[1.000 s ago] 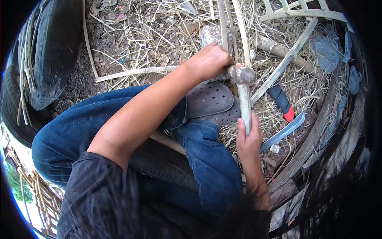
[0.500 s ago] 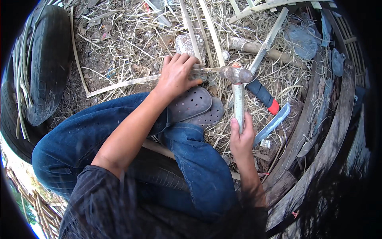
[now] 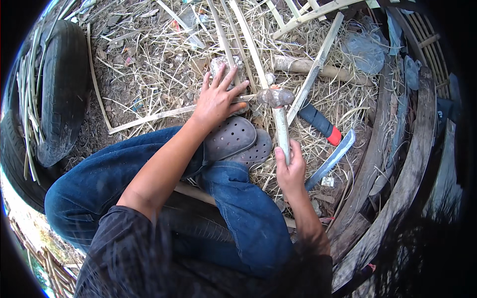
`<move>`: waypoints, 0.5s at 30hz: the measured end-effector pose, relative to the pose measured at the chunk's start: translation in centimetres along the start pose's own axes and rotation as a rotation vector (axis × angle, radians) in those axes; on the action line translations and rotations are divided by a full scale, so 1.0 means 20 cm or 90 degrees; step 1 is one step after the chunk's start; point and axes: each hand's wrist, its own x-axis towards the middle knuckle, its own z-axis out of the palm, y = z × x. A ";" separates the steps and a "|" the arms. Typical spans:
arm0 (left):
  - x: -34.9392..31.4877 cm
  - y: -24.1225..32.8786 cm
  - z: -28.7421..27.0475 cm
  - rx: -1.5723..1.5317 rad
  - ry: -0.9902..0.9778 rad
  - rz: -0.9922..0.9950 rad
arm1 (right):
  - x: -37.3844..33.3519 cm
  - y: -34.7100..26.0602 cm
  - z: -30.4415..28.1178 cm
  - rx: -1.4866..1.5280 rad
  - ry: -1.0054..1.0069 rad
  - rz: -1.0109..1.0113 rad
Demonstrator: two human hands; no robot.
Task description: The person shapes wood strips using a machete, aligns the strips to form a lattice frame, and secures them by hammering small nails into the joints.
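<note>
My left hand (image 3: 217, 104) lies with spread fingers over a thin bamboo strip (image 3: 154, 118), at the near side of a pale stone (image 3: 217, 64). In my right hand (image 3: 291, 169) is a hammer (image 3: 281, 129), gripped by its light handle. The dark, rounded hammer head is right of my left hand, over the strip's right end; whether they touch I cannot tell. A black handle with a red end (image 3: 318, 121) and a long curved blade (image 3: 335, 156) lie to the right of the hammer. Brown perforated clogs (image 3: 231, 136) are just below my left hand.
Several long bamboo strips (image 3: 248, 39) reach away from the stone. A round pole (image 3: 343, 74) and a pale flat slat (image 3: 318, 64) cross at the right. Tyres (image 3: 64, 89) stand at the left; weathered boards (image 3: 412, 164) edge the right. Shavings litter the ground.
My left hand's fingers have spread from a bunched pose. The hammer head has shifted left and turned, closer to my left hand. The whole view has shifted slightly.
</note>
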 end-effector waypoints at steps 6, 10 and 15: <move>0.01 -0.03 0.01 0.014 0.006 0.026 | 0.14 0.06 0.07 0.104 0.043 0.017; 0.00 -0.08 0.00 -0.001 0.036 0.074 | 0.32 0.07 0.15 0.126 0.095 -0.037; -0.02 -0.15 -0.05 -0.036 0.028 0.104 | 0.42 0.00 0.18 0.144 0.092 0.033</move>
